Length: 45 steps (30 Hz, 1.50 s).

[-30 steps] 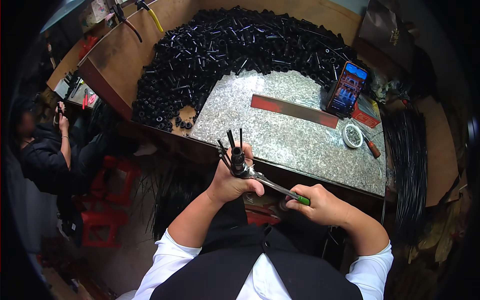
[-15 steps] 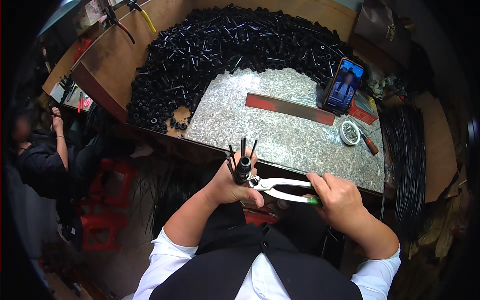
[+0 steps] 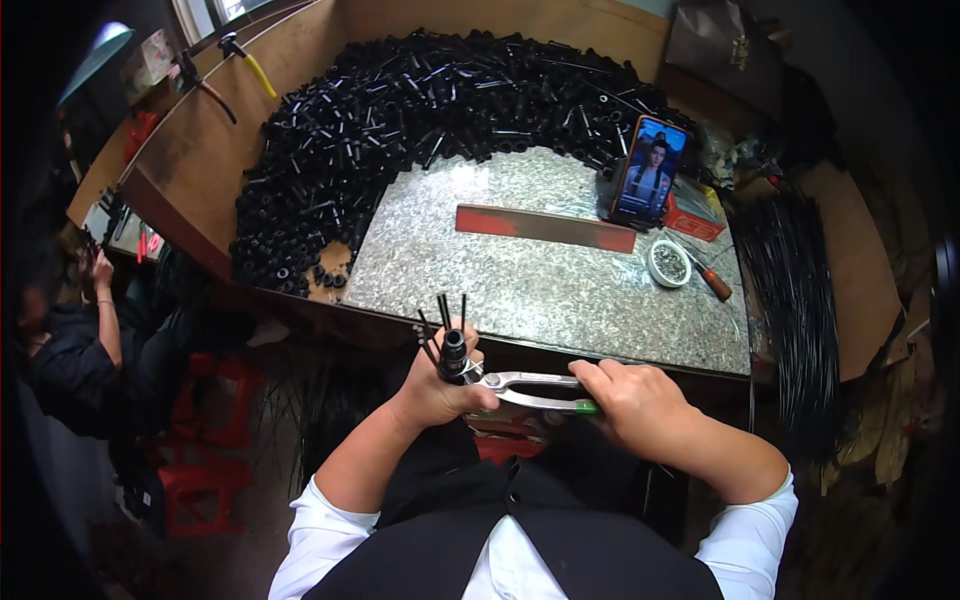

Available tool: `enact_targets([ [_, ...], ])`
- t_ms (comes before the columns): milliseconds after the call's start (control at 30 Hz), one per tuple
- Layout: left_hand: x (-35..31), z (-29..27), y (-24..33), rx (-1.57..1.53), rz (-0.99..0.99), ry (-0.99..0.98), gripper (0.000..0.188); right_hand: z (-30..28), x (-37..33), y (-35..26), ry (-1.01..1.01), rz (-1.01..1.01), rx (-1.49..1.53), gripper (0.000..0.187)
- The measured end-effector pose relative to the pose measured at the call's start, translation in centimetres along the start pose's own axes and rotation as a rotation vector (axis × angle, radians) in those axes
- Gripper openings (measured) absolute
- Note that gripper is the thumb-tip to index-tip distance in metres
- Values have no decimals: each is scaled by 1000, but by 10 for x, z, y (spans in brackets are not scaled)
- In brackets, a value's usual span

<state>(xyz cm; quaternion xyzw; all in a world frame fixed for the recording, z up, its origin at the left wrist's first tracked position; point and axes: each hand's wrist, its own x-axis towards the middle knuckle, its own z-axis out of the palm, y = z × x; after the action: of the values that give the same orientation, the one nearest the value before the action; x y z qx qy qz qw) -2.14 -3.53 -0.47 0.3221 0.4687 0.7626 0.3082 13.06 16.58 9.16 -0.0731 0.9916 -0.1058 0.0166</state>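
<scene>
My left hand (image 3: 433, 388) is closed around a black tubular part (image 3: 453, 352), held upright with its round open end facing up. Several thin black rods (image 3: 440, 315) stick up beside it. My right hand (image 3: 640, 405) grips the silver pincers (image 3: 535, 391) by the handle ends, where a green covering shows. Their jaws reach the side of the black part, at a thin light-coloured wire or tie (image 3: 474, 367). The jaws' exact hold is partly hidden by my left thumb and fingers.
A large heap of black tubular parts (image 3: 400, 110) covers the back of the speckled worktop (image 3: 540, 290). On it lie a red-edged metal bar (image 3: 545, 228), a propped phone (image 3: 650, 172), a white bowl (image 3: 669, 263) and a screwdriver (image 3: 716, 284). Long black rods (image 3: 790, 310) hang right; a co-worker (image 3: 80, 350) sits left.
The pincers' handles have come a little closer together. The whole view has shifted, so the bench and both hands appear further left and slightly lower. Both holds stay the same.
</scene>
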Motion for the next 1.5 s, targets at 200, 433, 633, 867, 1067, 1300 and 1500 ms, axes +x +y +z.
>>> enact_targets([
  [200,4,6,7,-18,68,-5,72,19,1,9,-79,-36,386,40],
  [433,1,-5,25,-148,182,5,50,14,-7,12,5,229,772,41],
  [633,3,-5,29,-167,212,14,46,25,-16,24,452,165,925,30],
  [867,3,1,29,-132,135,-1,48,0,-13,29,537,52,344,29],
  [1067,5,0,33,-110,12,-43,48,-8,-3,21,716,-39,-189,33],
  [1300,7,3,31,-185,-23,-93,56,-8,1,20,783,-64,-574,35],
  [1500,10,8,30,-10,1,-64,55,-7,0,19,823,-95,-657,30],
])
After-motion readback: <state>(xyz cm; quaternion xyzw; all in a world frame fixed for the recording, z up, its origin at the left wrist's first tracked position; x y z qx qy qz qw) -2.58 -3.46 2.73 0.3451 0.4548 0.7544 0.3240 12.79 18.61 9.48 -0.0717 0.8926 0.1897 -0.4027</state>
